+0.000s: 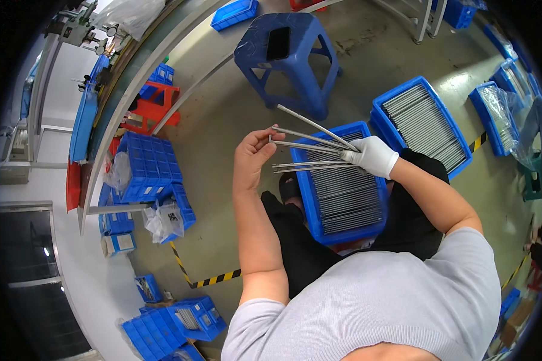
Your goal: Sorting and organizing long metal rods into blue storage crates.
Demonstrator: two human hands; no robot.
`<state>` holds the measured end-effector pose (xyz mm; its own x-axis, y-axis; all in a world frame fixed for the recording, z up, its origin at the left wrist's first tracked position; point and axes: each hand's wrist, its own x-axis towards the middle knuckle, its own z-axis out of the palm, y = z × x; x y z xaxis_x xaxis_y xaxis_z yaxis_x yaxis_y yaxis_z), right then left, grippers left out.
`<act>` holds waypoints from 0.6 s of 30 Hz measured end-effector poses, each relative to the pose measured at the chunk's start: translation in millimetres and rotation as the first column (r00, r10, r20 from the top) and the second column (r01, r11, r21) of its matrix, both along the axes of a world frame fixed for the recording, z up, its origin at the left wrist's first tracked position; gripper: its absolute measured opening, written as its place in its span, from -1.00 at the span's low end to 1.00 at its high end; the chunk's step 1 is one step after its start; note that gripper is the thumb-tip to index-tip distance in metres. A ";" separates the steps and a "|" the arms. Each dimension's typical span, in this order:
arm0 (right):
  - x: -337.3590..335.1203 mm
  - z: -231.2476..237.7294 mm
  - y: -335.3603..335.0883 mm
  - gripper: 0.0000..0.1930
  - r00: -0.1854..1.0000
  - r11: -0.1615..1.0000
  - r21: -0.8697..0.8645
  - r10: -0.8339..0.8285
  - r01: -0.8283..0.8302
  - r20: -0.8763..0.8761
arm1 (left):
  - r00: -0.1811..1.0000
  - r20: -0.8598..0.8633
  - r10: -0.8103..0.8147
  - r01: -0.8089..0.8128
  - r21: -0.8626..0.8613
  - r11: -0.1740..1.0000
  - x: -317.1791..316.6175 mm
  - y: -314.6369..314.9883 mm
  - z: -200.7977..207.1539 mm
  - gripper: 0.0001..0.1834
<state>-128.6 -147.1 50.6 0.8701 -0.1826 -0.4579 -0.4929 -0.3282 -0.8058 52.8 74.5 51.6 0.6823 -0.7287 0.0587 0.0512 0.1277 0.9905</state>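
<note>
Holds a loose fan of slim, straight, silver-grey metal rods (307,145) by one end in the right hand (371,156), covered by a white fabric glove (378,160). Has the right fingers closed around the bundle. Directs the free ends leftward, toward the bare left hand (253,154). Has the left thumb and fingers bent at the tips of the middle rods, close against or touching them; cannot tell whether any rod is pinched there. Shows the uppermost rod ending beyond the left fingertips and the lowest rods ending on the near side of the thumb, apart from it. Extends the fan over a blue rectangular plastic crate (352,233), packed with rows of similar rods, and past its left rim. Includes, just beside it at the far right, a second blue rectangular plastic crate (384,123), also rod-filled. Shows, farther forward, a dark-blue plastic stool (301,63) bearing a flat, black rectangular object (278,43).
</note>
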 end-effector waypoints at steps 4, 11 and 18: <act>-0.8 -5.1 1.2 -0.61 1.000 0.997 0.077 -0.014 0.014 0.001 | 0.995 0.055 -0.078 0.077 0.015 0.997 0.3 0.0 1.7 -0.65; 0.3 -2.2 6.9 -0.64 1.000 0.997 0.082 -0.008 0.006 0.028 | 0.995 0.067 -0.075 0.070 0.073 0.995 -7.9 -3.0 4.1 -0.73; 0.8 -3.6 8.5 -0.65 1.000 0.993 0.114 -0.021 0.023 -0.016 | 0.994 0.092 -0.056 0.046 0.106 0.993 -7.2 -1.9 0.8 -0.74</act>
